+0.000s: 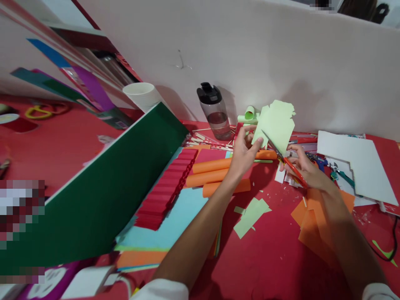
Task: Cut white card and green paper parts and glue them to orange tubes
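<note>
My left hand [245,150] pinches the lower left edge of a light green sheet of paper [276,121], whose right edge is cut unevenly. In my right hand [304,166] is a pair of scissors [292,168] with red handles. Its blades lie across the lower part of the sheet, pointing up and left towards my left thumb. Whether the blades are parted is too small to tell. Below the hands, light green paper scraps [251,218] lie on the red table. Orange paper rolls [212,173] sit beside my left forearm, and orange sheets [315,221] lie partly under my right forearm.
A green board [125,183] stands slanted on the left, near folded red paper [168,187] on light blue sheets [187,212]. Behind are a water bottle [215,114] and a white cup [142,96]. Pliers [342,175] and white board pieces [359,162] lie right.
</note>
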Demonstrator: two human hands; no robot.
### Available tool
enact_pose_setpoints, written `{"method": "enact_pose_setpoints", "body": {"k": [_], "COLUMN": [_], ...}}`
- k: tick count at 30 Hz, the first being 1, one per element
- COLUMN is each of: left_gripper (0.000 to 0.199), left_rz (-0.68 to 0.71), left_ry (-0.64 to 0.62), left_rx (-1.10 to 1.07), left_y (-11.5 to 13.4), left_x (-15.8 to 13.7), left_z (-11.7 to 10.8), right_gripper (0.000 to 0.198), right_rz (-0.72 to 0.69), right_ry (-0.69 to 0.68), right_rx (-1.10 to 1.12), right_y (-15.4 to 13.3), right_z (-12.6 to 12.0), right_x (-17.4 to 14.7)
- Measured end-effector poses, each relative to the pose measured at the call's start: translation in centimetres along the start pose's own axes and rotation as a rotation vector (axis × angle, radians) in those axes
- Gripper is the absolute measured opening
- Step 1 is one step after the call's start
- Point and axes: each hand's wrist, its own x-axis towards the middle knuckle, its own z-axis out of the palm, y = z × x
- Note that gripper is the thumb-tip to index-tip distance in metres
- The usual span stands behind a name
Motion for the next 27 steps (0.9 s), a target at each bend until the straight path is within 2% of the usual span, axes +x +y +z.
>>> {"method": "enact_pose_setpoints", "body": {"k": [7,16,20,27], "left_gripper": [0.038,0.036,0.04,0.045], "left_rz": [-0.018,-0.081,-0.087,-0.128], "left_ry": [0.06,0.022,0.008,-0.093], "left_rx": [-0.017,-0.085,-0.106,-0.103], "left_y": [0.4,0.9,1.0,1.0], "left_x": [-0.4,-1.0,-0.8,-0.7], "left_z": [0.7,1.6,1.5,0.8], "right_gripper": [0.074,0.101,0.098,0.083], "right_rz": [-0.055,-0.114,-0.103,-0.058], "right_ry": [-0.028,0.085,0.089,-0.006], "right_rx": [0.013,0.012,-0.047,-0.066], "right_y": [-0.1,-0.1,-0.2,-0.2], "right_z": [0.8,2.3,2.1,0.7], "right_x": [0.2,0.6,0.5,0.0]}}
